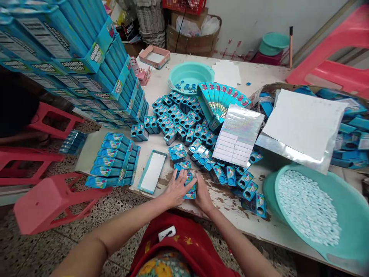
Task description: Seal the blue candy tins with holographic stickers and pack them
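A short row of small blue boxes [189, 195] with round holes in their tops stands near the table's front edge. My left hand [176, 188] lies over the row's left side, fingers spread across the box tops. Along the right side rests my right hand [203, 193], its fingers stretched out against the boxes. Just beyond them more blue boxes [176, 148] continue the row, some with blue caps in their holes. A shallow cardboard tray [152, 172] with a white bottom lies left of my hands. Parts of the boxes are hidden under my fingers.
Display cartons [77, 65] are stacked high at the left. Many loose blue boxes [175, 115] cover the table's middle. A green basin [191, 69] with blue caps stands behind; a larger basin [271, 192] of pale tablets is at right. Silvery sheets [238, 134] lie over boxes.
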